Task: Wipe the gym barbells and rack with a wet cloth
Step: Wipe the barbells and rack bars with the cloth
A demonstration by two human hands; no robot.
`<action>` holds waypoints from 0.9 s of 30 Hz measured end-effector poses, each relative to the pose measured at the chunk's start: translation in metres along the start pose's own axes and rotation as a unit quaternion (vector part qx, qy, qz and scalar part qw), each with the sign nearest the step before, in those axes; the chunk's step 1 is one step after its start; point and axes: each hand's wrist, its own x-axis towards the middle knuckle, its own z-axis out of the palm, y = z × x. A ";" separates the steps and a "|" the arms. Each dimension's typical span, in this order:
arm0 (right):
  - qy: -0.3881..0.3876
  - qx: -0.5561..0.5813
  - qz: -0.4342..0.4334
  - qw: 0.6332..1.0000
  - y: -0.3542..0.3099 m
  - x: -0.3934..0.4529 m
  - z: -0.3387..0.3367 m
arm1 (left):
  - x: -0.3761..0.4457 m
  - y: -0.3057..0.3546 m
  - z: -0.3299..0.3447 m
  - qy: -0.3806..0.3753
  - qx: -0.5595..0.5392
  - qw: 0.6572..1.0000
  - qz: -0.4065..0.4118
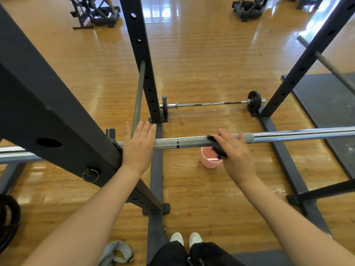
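A long steel barbell (pixel 192 142) lies across the black rack (pixel 57 120) at waist height, running from left to right. My right hand (pixel 237 151) presses a dark cloth (pixel 218 146) onto the bar's knurled part, fingers lying over it. My left hand (pixel 139 145) rests flat on the bar beside the rack's slanted beam, fingers straight. A second, short barbell (pixel 211 103) with small black plates lies on the floor farther ahead, between two rack uprights.
A pink bucket (pixel 208 162) stands on the wooden floor just below the bar. Black rack uprights (pixel 141 60) rise ahead, and base rails (pixel 284 160) run along the floor. A dark mat (pixel 326 104) lies at right. A grey bag (pixel 117 253) sits by my feet.
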 end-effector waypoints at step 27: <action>-0.014 0.011 0.066 0.998 -0.033 0.011 0.018 | 0.013 -0.003 -0.016 -0.118 -0.021 0.993 0.024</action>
